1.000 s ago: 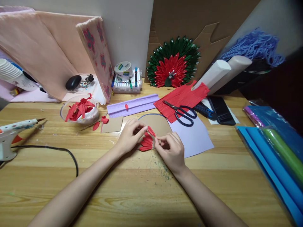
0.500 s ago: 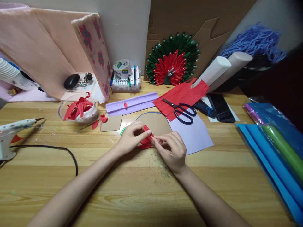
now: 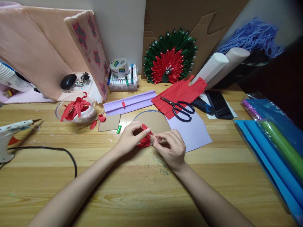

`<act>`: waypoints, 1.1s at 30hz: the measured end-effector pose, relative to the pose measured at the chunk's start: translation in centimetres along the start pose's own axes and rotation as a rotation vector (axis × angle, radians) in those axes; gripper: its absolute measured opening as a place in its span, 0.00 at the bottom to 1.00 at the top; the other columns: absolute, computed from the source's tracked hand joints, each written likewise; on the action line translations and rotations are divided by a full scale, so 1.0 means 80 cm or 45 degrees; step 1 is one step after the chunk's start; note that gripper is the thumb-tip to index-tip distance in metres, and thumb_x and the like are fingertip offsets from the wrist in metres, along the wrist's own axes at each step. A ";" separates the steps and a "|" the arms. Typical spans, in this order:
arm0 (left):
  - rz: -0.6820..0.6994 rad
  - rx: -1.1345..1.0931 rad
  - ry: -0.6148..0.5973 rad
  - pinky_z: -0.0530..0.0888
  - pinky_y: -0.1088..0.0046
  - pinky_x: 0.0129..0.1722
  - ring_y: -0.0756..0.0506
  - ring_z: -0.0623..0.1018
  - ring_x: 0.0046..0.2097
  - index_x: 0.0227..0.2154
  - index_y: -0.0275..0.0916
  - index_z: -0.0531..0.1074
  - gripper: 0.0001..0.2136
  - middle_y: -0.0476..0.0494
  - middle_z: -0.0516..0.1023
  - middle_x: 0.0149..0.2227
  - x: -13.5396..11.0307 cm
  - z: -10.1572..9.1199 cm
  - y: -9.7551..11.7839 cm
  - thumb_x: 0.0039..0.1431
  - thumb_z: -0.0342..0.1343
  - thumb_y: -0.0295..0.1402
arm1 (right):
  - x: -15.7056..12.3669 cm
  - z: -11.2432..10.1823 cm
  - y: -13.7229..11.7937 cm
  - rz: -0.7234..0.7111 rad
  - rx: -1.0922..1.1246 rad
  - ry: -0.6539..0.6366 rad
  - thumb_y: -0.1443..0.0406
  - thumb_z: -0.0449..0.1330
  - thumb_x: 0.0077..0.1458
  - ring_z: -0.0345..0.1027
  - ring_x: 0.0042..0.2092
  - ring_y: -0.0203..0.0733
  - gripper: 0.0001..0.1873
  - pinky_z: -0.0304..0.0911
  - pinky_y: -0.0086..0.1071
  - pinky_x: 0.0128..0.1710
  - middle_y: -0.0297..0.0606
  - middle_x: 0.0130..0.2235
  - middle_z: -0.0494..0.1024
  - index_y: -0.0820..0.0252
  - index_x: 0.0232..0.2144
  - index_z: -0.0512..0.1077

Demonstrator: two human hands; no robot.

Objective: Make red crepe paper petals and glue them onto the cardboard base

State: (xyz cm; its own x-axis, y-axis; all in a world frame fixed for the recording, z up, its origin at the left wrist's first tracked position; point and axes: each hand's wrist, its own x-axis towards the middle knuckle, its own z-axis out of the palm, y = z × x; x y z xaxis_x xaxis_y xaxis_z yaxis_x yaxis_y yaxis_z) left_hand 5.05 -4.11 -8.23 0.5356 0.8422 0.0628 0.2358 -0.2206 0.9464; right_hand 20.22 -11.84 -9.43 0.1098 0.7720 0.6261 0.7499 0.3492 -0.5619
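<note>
Both hands meet over a brown cardboard half-disc (image 3: 153, 121) in the middle of the wooden table. My left hand (image 3: 131, 137) pinches a red paper petal (image 3: 145, 130) down onto a small fan of red petals (image 3: 145, 143) stuck at the disc's lower edge. My right hand (image 3: 171, 148) has its fingers curled, with fingertips pressed on the same petal cluster from the right. The petals' base is hidden under the fingers.
A glass bowl of red petals (image 3: 75, 110) and a glue gun (image 3: 14, 132) with its black cord (image 3: 59, 151) lie at the left. Scissors (image 3: 180, 108) rest on red crepe paper (image 3: 177, 94). Lilac paper (image 3: 129, 104), a finished red-green fan (image 3: 169, 64), markers (image 3: 123, 82) and coloured foam sheets (image 3: 272, 142) surround the work.
The raised red petal has been folded down and pressed onto the cluster. Both hands drew closer together, and the view shifted so a small green object shows left of my left hand.
</note>
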 end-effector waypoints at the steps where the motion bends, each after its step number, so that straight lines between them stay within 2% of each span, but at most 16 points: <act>1: 0.002 -0.005 -0.002 0.67 0.71 0.36 0.47 0.71 0.33 0.23 0.37 0.71 0.12 0.46 0.72 0.27 0.000 0.000 0.000 0.58 0.53 0.39 | 0.000 0.000 0.000 0.017 0.008 -0.002 0.72 0.60 0.50 0.63 0.28 0.38 0.05 0.62 0.33 0.30 0.34 0.24 0.74 0.57 0.29 0.72; 6: 0.016 -0.023 -0.002 0.67 0.71 0.36 0.48 0.71 0.33 0.23 0.37 0.71 0.12 0.47 0.71 0.27 0.000 0.001 0.001 0.58 0.53 0.39 | -0.001 0.001 0.001 0.088 0.050 -0.026 0.71 0.61 0.50 0.64 0.30 0.39 0.05 0.63 0.33 0.31 0.34 0.25 0.73 0.57 0.31 0.72; 14: 0.013 -0.032 -0.003 0.67 0.71 0.36 0.47 0.71 0.33 0.23 0.37 0.71 0.12 0.46 0.71 0.27 -0.001 0.001 0.001 0.58 0.53 0.39 | -0.001 0.001 0.002 0.078 0.057 -0.013 0.71 0.60 0.51 0.65 0.30 0.39 0.05 0.63 0.33 0.31 0.34 0.25 0.74 0.57 0.31 0.72; 33: -0.045 -0.124 -0.046 0.68 0.73 0.34 0.48 0.71 0.33 0.26 0.36 0.70 0.10 0.46 0.72 0.29 -0.005 0.006 -0.001 0.56 0.55 0.37 | -0.001 0.002 0.001 -0.077 0.024 -0.049 0.73 0.60 0.50 0.63 0.29 0.39 0.07 0.62 0.34 0.31 0.35 0.25 0.75 0.57 0.30 0.71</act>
State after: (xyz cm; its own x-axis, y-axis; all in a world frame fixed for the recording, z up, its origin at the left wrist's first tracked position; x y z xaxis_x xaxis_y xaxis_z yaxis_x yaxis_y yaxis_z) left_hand 5.20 -4.63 -8.50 0.5577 0.8299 0.0189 0.1760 -0.1404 0.9743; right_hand 20.16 -11.78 -9.62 0.0393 0.7689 0.6381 0.7421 0.4052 -0.5340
